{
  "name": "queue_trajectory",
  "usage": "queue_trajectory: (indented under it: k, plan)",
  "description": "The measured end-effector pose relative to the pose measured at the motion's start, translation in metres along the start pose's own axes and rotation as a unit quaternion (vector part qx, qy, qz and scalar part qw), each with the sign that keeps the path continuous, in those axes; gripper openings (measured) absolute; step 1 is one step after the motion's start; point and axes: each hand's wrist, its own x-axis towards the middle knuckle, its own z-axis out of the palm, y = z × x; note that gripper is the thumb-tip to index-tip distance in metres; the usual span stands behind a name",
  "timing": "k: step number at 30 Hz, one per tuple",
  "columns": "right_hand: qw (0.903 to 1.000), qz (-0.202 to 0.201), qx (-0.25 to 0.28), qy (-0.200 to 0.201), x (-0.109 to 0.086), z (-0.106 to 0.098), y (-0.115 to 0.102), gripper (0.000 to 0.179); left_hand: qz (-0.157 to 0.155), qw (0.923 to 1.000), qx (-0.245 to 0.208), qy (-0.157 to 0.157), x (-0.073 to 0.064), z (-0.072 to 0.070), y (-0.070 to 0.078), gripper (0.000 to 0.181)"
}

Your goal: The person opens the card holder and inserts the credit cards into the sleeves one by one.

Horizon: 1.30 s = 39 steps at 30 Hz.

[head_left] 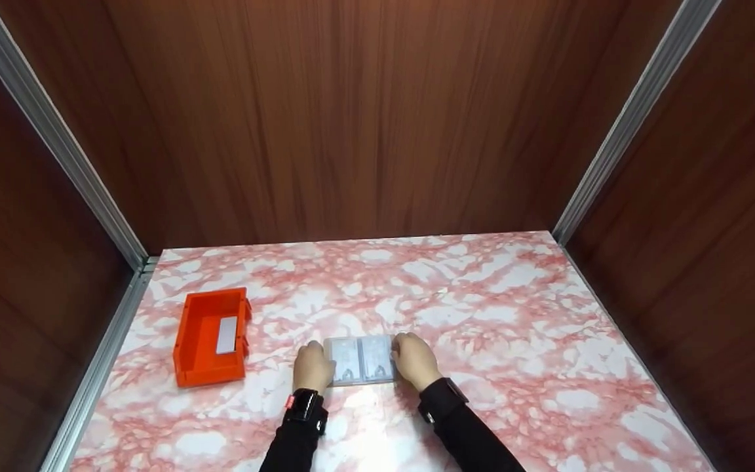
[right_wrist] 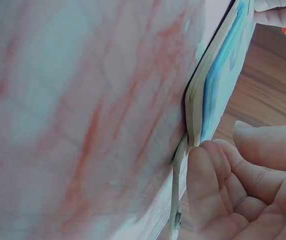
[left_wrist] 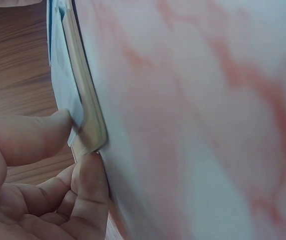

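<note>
Left hand [head_left: 312,368] pinching open notebook [head_left: 346,357]; right hand [head_left: 415,362] touching opposite edge, thumb spread. Seemingly steadying; next likely needs right pinch.

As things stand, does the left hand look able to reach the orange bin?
Probably yes: only tabletop lies between the left hand and the orange bin, though that hand would first have to release the open booklet.

A booklet [head_left: 361,359] is lying on the near middle of a tabletop [head_left: 515,341], a person's left hand [head_left: 313,368] touching its left edge and right hand [head_left: 415,360] its right. Left of both hands, a bin [head_left: 212,376] is sitting, a card [head_left: 227,335] resting inside on the right. Panels [head_left: 351,131] are rising left, right and along the far edge.
</note>
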Motion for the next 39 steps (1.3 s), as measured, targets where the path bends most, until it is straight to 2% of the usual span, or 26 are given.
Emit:
queue_trajectory:
  k: [6,17,27,35,39]
  plan:
    - [0.9998,-0.016,0.003,0.010,0.006,0.003,0.002,0.011,-0.001,1.0000,-0.008,0.001,0.001,0.001,-0.002,0.019]
    - [0.9964,-0.070,-0.011,0.046,0.012,0.013,0.008,0.013,-0.009,0.9999,0.000,-0.007,0.001,0.001,-0.002,0.019]
    - [0.9969,-0.068,-0.021,0.035,0.013,0.013,0.006,0.017,-0.008,0.9999,0.001,-0.007,0.001,0.003,-0.003,0.021]
    - [0.9980,-0.053,-0.028,0.018,0.014,0.015,0.006,0.021,-0.026,0.9995,-0.009,-0.016,0.000,-0.001,-0.001,0.021]
    - [0.9973,-0.060,-0.033,0.024,0.015,0.016,0.006,0.022,-0.027,0.9995,-0.009,-0.012,0.001,-0.001,-0.001,0.020]
